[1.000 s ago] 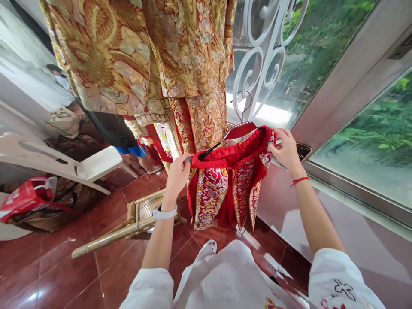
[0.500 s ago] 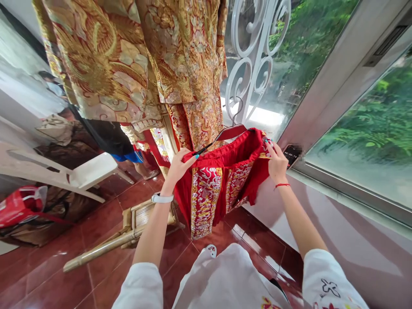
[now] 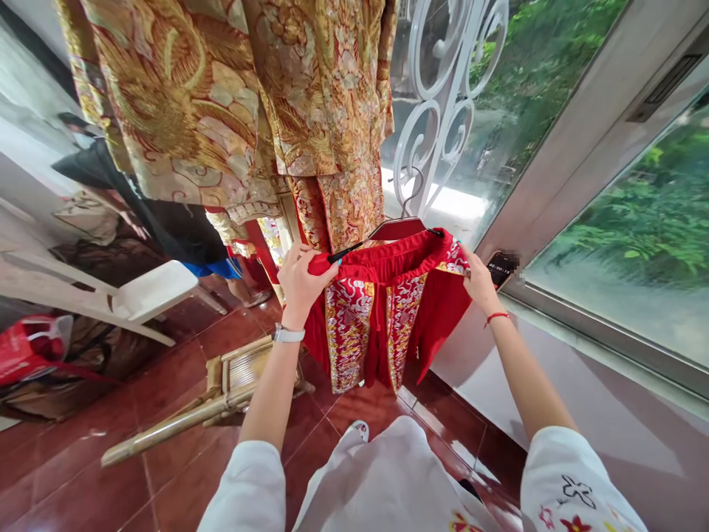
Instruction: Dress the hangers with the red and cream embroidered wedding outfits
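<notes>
A red skirt (image 3: 351,332) with gold and silver embroidered panels hangs in front of me, its gathered waistband facing up. My left hand (image 3: 302,284) is closed on the left end of the waistband, thumb on top, close to a black arm of the hanger. At the right end, my right hand (image 3: 481,282) grips the waistband and embroidered edge; some of its fingers are hidden behind the cloth. Between my hands, the hanger (image 3: 403,227) with a dark red middle and a metal hook rises from behind the waistband.
Gold embroidered garments (image 3: 221,111) hang behind the skirt. White scrollwork (image 3: 424,133) stands by the window. A phone (image 3: 501,267) leans on the sill. At left are a bamboo chair (image 3: 238,377), a white chair (image 3: 158,292), a red bag (image 3: 33,351) and a person in black (image 3: 166,214).
My hands have moved slightly apart, and the waistband is spread wider. The skirt's panels now hang flatter towards me. Behind at left, the person in black has leaned further into view.
</notes>
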The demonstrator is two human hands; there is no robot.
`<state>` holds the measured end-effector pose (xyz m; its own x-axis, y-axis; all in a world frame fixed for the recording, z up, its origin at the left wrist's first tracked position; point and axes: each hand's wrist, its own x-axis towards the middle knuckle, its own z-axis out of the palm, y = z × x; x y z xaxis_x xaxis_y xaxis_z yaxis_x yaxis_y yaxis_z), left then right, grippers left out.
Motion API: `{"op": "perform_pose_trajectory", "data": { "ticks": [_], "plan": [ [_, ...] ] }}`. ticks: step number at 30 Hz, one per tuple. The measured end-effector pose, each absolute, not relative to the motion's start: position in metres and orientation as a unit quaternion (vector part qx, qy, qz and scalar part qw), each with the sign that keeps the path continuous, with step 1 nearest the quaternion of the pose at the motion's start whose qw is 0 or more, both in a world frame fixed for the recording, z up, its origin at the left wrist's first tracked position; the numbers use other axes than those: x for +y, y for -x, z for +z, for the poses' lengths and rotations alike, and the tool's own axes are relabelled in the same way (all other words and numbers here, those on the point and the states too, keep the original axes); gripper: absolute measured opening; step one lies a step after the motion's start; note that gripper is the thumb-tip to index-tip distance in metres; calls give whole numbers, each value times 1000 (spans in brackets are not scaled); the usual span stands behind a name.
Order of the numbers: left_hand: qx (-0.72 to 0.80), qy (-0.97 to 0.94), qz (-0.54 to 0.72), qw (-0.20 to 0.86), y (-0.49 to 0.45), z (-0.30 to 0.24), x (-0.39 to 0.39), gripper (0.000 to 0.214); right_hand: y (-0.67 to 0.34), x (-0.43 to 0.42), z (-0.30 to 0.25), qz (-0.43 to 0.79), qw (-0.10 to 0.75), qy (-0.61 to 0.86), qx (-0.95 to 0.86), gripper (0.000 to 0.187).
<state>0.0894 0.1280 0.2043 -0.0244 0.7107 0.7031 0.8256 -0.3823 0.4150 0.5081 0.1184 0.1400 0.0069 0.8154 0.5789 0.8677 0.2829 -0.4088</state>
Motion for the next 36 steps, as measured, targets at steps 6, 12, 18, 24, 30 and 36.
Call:
{"op": "perform_pose_trajectory", "data": {
  "ticks": [6,12,18,24,30,36],
  "plan": [
    [-508,763,-388,-99,-73,219,132,24,-498,121,148,31,399,569,-718,84],
    [-520,786,-322,-92,-70,240,148,31,-447,128,181,-59,441,675,-589,63],
    [-600,725,-335,-32,-78,249,145,34,-430,127,195,-39,372,720,-584,37],
    [-620,620,-478,63,-106,255,141,30,-446,136,219,-69,403,710,-574,36],
    [-586,592,-542,113,-145,256,129,36,-434,141,234,-88,389,714,-576,40],
    [-546,662,-497,126,-171,222,100,36,-421,128,225,-113,343,705,-611,42]
  ]
}}
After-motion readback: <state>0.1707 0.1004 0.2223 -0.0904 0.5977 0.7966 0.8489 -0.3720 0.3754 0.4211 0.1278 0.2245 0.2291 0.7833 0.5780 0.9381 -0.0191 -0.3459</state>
